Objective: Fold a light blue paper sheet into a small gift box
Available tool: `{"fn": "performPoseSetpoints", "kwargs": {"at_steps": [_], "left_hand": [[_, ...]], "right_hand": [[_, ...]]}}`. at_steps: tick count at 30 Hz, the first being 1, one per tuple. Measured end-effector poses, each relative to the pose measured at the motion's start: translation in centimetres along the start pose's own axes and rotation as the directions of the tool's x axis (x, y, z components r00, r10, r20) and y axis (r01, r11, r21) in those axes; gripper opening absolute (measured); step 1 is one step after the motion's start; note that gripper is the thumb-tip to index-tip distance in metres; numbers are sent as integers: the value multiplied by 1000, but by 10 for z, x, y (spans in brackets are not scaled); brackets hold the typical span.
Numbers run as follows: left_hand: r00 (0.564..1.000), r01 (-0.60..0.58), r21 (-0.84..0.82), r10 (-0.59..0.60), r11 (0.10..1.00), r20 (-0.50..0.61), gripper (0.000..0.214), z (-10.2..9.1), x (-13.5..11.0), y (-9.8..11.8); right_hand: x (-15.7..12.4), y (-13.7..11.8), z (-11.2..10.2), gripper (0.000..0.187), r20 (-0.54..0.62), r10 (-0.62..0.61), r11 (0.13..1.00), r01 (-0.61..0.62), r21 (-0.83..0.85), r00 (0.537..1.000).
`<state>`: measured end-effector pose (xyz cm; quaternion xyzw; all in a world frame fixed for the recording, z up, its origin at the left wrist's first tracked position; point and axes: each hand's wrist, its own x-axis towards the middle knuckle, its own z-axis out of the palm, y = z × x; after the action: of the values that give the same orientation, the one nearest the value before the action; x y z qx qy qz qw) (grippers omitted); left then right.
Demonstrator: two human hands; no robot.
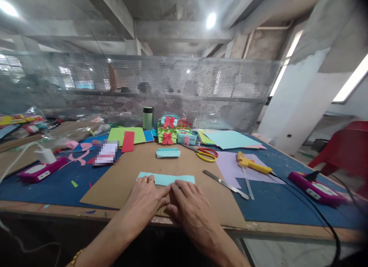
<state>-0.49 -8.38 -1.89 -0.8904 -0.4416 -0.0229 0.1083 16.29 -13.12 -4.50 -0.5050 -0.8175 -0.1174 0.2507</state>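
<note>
A light blue paper strip (166, 179) lies crosswise on the brown cardboard sheet (112, 179) in front of me. My left hand (148, 192) is closed on the strip's near edge, its ringed fingers curled over the paper and the thumb below. My right hand (186, 200) grips the same edge just to the right, fingers bent and pressed together. The two hands meet near the strip's middle and hide part of its near side. Just beyond the strip sits a folded light blue paper piece (168, 153), apart from both hands.
A metal craft knife (225, 184), red-and-yellow scissors (207, 154) and a yellow glue gun (253, 164) lie to the right. Paper bow boxes (167, 135) and a green bottle (147, 118) stand behind. Purple power strips (316, 188) with cables flank the cardboard.
</note>
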Motion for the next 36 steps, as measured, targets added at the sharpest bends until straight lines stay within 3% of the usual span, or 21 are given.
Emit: {"fn": "performPoseSetpoints", "kwargs": {"at_steps": [15, 30, 36], "left_hand": [[999, -4, 18, 4, 1000, 48, 52, 0, 0, 0], [999, 19, 48, -16, 999, -52, 48, 5, -7, -1], [992, 75, 40, -71, 996, -107, 47, 14, -9, 1]], "right_hand": [[-5, -3, 7, 29, 40, 81, 996, -81, -22, 996], [-9, 3, 20, 34, 4, 60, 997, -59, -49, 998], [-6, 3, 13, 26, 83, 70, 998, -70, -6, 994]]}}
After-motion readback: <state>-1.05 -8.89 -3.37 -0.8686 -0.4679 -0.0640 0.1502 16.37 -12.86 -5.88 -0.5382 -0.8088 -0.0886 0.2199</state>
